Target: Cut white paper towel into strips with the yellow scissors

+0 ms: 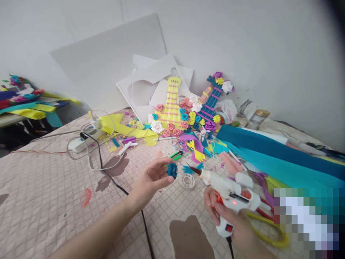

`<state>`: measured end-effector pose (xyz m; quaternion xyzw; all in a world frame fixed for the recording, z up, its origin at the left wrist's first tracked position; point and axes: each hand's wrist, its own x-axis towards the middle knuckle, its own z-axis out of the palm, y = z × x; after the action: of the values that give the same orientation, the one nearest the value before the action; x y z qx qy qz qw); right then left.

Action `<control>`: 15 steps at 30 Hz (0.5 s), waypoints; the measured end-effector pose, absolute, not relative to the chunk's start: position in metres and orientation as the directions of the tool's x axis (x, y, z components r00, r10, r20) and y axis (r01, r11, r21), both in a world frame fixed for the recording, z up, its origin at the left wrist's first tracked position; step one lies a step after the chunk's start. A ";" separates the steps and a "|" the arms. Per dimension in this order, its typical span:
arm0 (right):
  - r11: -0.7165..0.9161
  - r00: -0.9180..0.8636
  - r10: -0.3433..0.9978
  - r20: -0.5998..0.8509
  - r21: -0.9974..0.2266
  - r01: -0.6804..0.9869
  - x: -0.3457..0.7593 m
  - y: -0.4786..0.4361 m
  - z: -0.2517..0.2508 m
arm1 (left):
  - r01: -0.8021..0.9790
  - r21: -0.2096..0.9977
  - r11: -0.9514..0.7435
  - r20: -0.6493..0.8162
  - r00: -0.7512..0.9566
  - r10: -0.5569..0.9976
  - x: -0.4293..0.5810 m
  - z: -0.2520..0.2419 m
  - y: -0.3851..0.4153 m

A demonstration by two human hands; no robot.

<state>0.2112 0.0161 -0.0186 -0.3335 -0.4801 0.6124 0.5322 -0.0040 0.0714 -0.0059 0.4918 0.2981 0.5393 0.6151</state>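
Between the thumb and fingers of my left hand (155, 176) is a small dark teal paper flower (171, 171). My right hand (229, 219) grips a white hot glue gun (229, 190) with a glowing red light, its dark nozzle pointing left toward the flower but apart from it. Just below the nozzle, a white spool (188, 181) lies on the table beside a fringed teal paper piece (192, 168). Farther back stands a yellow paper guitar (172, 108) edged with pink, white and blue flowers. A blue paper guitar (212, 100) leans to its right.
At the left, a white power strip (82, 142) has a black cord (110, 174) running forward across the table. Teal crepe paper (258, 158) stretches along the right. Yellow-handled scissors (269, 230) lie near my right hand. A glass jar (258, 118) and white board cut-outs (151, 82) stand behind.
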 end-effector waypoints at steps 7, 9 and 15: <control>-0.029 -0.286 0.957 0.048 -0.966 -0.259 0.216 0.012 -0.022 | -0.368 0.918 -0.148 0.256 0.264 0.930 -0.002 -0.001 0.066; -0.028 -0.280 0.959 0.036 -0.975 -0.219 0.217 0.011 -0.023 | -0.370 0.912 -0.176 0.288 0.273 0.918 -0.001 0.001 0.064; 0.034 -0.260 0.964 0.053 -0.996 -0.077 0.221 0.010 -0.026 | -0.354 0.903 -0.243 0.351 0.282 0.893 0.000 0.004 0.060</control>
<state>0.2213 0.0102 -0.0264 -0.4004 -0.5542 0.5682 0.4579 -0.0001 0.0604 0.0040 0.5651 0.2382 0.5497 0.5672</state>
